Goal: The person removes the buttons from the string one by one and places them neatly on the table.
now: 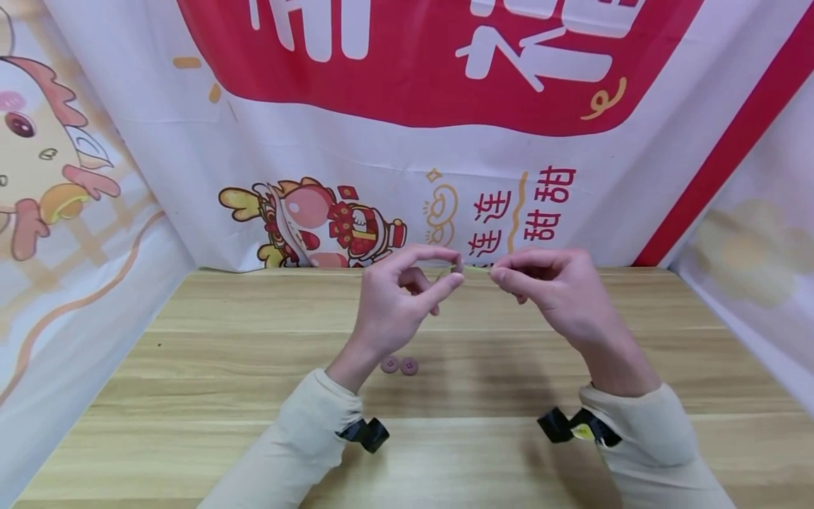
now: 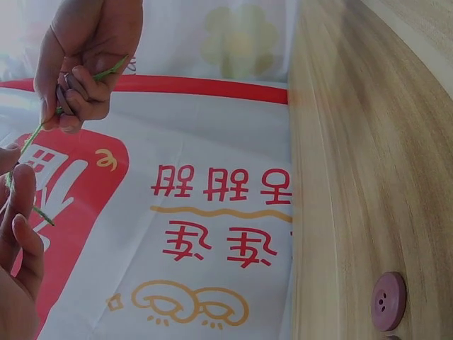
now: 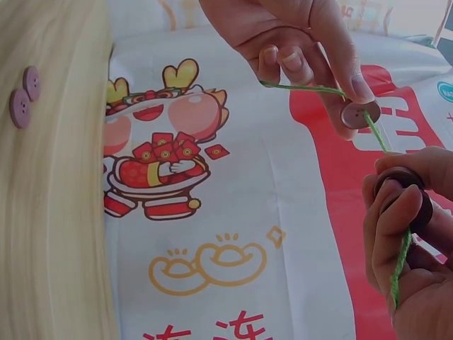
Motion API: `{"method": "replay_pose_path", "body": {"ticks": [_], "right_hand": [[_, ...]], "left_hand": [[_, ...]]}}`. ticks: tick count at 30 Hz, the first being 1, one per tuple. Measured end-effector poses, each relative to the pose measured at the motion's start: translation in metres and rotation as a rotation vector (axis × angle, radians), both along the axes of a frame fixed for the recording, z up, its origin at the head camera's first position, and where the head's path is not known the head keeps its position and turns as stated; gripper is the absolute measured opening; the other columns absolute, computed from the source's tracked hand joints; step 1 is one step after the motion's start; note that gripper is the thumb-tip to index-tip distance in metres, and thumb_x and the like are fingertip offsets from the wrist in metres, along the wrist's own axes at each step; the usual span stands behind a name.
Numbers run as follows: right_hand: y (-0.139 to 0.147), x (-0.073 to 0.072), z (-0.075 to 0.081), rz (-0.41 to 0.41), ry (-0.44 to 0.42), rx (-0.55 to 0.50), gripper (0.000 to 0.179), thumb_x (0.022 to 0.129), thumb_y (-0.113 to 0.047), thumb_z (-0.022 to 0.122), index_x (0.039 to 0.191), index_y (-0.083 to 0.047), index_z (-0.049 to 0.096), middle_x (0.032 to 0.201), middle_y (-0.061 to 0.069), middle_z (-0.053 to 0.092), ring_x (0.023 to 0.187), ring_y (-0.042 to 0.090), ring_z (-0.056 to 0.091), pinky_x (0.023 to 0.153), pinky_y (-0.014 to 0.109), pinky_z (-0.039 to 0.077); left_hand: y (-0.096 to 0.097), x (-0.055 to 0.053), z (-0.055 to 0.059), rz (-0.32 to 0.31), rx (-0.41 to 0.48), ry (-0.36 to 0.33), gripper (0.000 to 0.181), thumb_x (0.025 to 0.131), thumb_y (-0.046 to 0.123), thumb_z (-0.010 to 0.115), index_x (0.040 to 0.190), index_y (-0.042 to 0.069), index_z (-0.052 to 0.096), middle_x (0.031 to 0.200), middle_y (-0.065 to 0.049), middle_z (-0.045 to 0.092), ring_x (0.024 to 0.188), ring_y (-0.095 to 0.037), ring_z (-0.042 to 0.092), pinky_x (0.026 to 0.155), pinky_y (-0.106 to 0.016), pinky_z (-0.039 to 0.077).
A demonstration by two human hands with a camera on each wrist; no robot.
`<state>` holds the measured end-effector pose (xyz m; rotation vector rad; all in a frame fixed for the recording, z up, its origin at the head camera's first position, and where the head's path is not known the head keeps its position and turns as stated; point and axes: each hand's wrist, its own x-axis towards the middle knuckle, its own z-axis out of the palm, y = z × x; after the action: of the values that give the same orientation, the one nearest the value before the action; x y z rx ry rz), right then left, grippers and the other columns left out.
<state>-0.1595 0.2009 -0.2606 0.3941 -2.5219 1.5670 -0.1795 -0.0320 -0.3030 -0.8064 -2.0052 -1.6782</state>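
Between thumb and fingertip, my left hand (image 1: 400, 290) pinches a brown button (image 3: 359, 115) above the table. A green string (image 3: 304, 88) passes through it, its end lying by the left hand's other fingers. From the button the string stretches to my right hand (image 1: 553, 283), which pinches it. Two darker brown buttons (image 3: 421, 209) sit in the right fingers, partly covered by them, and more string hangs below. In the left wrist view, the left fingers (image 2: 21, 205) show at the left edge.
Two mauve buttons (image 1: 409, 366) lie side by side on the wooden table (image 1: 222, 367), below the left hand. A printed cloth (image 1: 381, 141) hangs behind the table, and more cloth stands along both sides.
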Motion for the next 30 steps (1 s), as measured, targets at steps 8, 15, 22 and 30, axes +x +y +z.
{"method": "replay_pose_path", "body": {"ticks": [8,15,22,30], "right_hand": [[0.0017,-0.0019,-0.0008,-0.010,0.002,-0.001,0.028,0.100,-0.029,0.076,0.115,-0.005,0.080,0.088,-0.004,0.073,0.079,0.019,0.062,0.070,0.028,0.053],[0.0034,-0.0020,-0.0008,-0.024,-0.016,0.008,0.033,0.100,-0.032,0.076,0.117,-0.004,0.079,0.090,-0.004,0.073,0.082,0.019,0.061,0.072,0.028,0.052],[0.0062,-0.0018,-0.0003,-0.036,-0.027,0.022,0.033,0.101,-0.034,0.075,0.119,-0.007,0.079,0.093,-0.004,0.073,0.084,0.020,0.061,0.074,0.029,0.051],[0.0090,-0.0036,0.0001,-0.045,-0.040,0.011,0.031,0.100,-0.034,0.075,0.118,-0.009,0.080,0.094,-0.005,0.073,0.084,0.020,0.061,0.074,0.029,0.051]], "left_hand": [[-0.0028,-0.0015,0.0002,0.016,-0.005,0.004,0.026,0.095,0.017,0.082,0.120,0.013,0.077,0.113,0.000,0.079,0.053,-0.013,0.063,0.045,-0.026,0.045],[-0.0052,-0.0021,0.0014,0.025,0.010,0.006,0.027,0.095,0.016,0.082,0.120,0.012,0.077,0.114,-0.001,0.079,0.053,-0.014,0.063,0.046,-0.026,0.046],[-0.0064,-0.0031,0.0027,0.031,0.021,-0.005,0.026,0.094,0.016,0.083,0.119,0.013,0.077,0.109,0.000,0.079,0.053,-0.015,0.063,0.045,-0.025,0.044],[-0.0102,-0.0040,0.0045,0.049,0.041,0.005,0.025,0.094,0.014,0.082,0.118,0.011,0.077,0.106,-0.003,0.079,0.052,-0.016,0.062,0.044,-0.026,0.043]]}}
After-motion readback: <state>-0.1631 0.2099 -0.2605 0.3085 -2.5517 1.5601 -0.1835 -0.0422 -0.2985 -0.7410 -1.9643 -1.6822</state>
